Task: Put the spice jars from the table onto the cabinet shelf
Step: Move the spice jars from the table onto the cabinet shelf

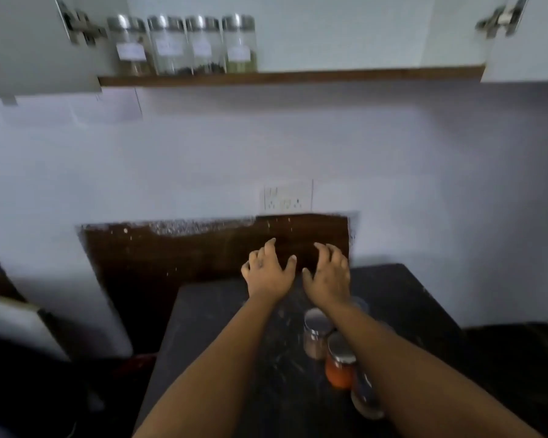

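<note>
Overhead, both arms reach forward, left hand (268, 273) and right hand (328, 275) palms down, fingers spread, empty.

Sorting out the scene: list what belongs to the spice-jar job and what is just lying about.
Job:
jars on the table
orange-filled jar
cabinet shelf
jars already shelved
left hand, right hand, both empty

Lying about:
wall socket
white object at far left

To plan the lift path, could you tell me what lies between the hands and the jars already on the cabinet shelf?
Only bare wall in the head view, plus a wall socket just above the hands; nothing blocks the way to the shelf jars.
</note>
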Action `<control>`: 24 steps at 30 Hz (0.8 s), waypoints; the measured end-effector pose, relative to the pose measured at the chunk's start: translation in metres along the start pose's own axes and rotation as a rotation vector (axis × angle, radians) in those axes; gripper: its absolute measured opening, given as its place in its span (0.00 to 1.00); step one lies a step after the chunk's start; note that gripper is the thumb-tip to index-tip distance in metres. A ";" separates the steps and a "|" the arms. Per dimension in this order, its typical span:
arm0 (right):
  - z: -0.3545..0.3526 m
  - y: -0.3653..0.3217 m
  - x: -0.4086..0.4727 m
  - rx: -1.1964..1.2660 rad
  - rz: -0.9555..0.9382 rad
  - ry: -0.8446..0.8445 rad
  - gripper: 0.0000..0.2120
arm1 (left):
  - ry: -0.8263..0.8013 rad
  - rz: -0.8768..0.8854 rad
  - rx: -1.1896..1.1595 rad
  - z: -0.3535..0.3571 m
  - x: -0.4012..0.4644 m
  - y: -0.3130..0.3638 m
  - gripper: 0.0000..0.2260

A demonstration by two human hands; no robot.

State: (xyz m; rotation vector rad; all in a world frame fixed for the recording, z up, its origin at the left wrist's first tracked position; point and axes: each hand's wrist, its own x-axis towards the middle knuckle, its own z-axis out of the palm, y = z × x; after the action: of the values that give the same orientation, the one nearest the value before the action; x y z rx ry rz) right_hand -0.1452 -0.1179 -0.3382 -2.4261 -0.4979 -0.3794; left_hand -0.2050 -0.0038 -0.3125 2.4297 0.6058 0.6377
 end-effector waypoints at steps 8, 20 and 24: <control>0.014 0.081 -0.077 -0.087 0.178 -0.070 0.27 | -0.233 -0.088 0.094 0.050 -0.094 -0.048 0.29; 0.034 0.125 -0.094 -0.336 0.095 -0.364 0.46 | -0.450 -0.126 -0.032 0.106 -0.107 -0.046 0.28; 0.045 0.122 -0.081 -0.420 0.132 -0.539 0.48 | -0.576 -0.158 -0.040 0.113 -0.101 -0.056 0.30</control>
State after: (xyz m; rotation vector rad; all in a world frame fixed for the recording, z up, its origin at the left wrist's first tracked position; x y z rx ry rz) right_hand -0.1574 -0.2003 -0.4674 -2.9562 -0.5160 0.2689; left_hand -0.2370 -0.0604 -0.4601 2.3374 0.5222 -0.1206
